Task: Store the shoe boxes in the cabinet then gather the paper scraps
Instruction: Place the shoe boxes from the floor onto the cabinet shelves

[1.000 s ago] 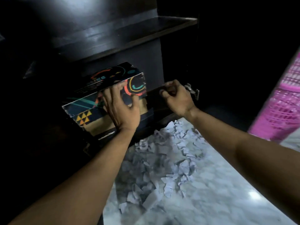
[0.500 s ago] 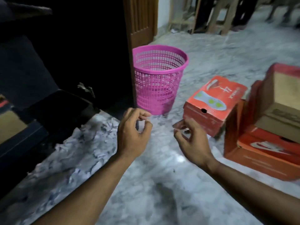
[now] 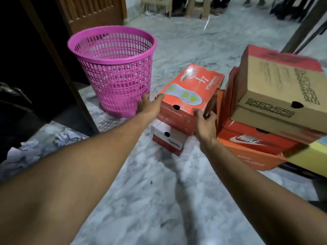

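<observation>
A grey marbled floor [image 3: 150, 191] fills my view, with the dark cabinet [image 3: 26, 76] at the left edge and a pink mesh basket [image 3: 113, 71] just beside its door frame. Crumpled paper scraps [image 3: 63, 137] lie on the floor near the cabinet's foot, untouched.

I am reaching for the red shoe box [image 3: 190, 96], which sits on top of a smaller white and red box [image 3: 168, 137], straight ahead of both arms. Its long axis runs away from me and slightly to the right, so the near short end with the round hole faces me. My left hand [image 3: 149, 106] is spread open at the near left corner, fingertips touching or almost touching the cardboard. My right hand [image 3: 206, 123] is open too, at the near right corner, with the thumb against the end face. Neither grip has closed yet. Both hands are about equally close. To the right stands a taller stack: a tan box [image 3: 283, 92] over orange boxes [image 3: 253, 144].
</observation>
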Demonstrator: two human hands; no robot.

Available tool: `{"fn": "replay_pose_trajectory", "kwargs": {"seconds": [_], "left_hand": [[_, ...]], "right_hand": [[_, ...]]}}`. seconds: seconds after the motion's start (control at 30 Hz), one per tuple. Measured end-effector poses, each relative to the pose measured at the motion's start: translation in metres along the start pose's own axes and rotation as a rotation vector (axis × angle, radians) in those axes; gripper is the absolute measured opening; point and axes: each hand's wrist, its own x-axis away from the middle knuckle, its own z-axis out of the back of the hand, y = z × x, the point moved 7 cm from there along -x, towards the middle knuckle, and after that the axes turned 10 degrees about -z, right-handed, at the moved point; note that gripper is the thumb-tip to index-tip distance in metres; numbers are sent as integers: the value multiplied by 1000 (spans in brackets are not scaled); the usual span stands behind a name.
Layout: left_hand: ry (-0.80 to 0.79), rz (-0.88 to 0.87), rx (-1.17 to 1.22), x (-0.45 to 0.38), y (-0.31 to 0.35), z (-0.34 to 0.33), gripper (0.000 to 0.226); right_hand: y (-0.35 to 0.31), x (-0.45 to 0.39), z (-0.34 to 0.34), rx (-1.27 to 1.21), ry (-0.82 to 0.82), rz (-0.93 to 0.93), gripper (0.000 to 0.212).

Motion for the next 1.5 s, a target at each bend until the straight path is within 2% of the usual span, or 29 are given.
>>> {"fn": "replay_pose_trajectory", "kwargs": {"seconds": [0.07,0.13,0.2,0.23,0.37,0.47,0.57,0.67,0.8,0.93,0.97,1.03,1.1,1.23,1.33,1.43,1.5], "left_hand": [[-94,37,28,-11,-3,-8,81],[-191,39,45,-9,-2,-15,68],[-233,17,51,-8,-1,-18,65],[-236,-10,59,-5,-1,-17,62],[-229,-101,103,11,-6,-6,41],[-251,-110,180,32,-10,12,21],[-348,-25,245,53,-20,29,29],[-409,82,292,75,-25,52,43],[-435,99,297,104,-35,78,45],[-348,39,262,136,-57,118,26],[-344,31,262,145,-65,129,30],[-336,47,262,164,-83,155,56],[-317,57,246,184,-100,181,72],[-224,60,239,222,-121,233,78],[-107,127,232,240,-143,277,85],[30,175,284,251,-155,315,72],[158,168,336,256,-157,337,58]], "right_hand": [[10,-30,-8,-57,-64,-75,122],[25,-62,-16,-114,-137,-133,136],[29,-70,-17,-136,-162,-154,143],[25,-59,-14,-131,-159,-153,139],[16,-19,-2,-161,-176,-113,96],[24,10,5,-172,-294,-124,85],[39,49,17,-145,-380,-138,76],[63,91,22,-73,-451,-138,102],[92,147,14,-3,-598,-114,102],[109,203,-1,134,-704,-17,108],[114,216,-6,169,-734,6,111],[123,238,-17,237,-798,42,114],[130,254,-29,282,-861,59,115],[125,279,-57,337,-994,91,111],[111,287,-87,370,-1068,131,108],[100,291,-121,365,-1140,84,104],[95,294,-144,346,-1199,29,95]]}}
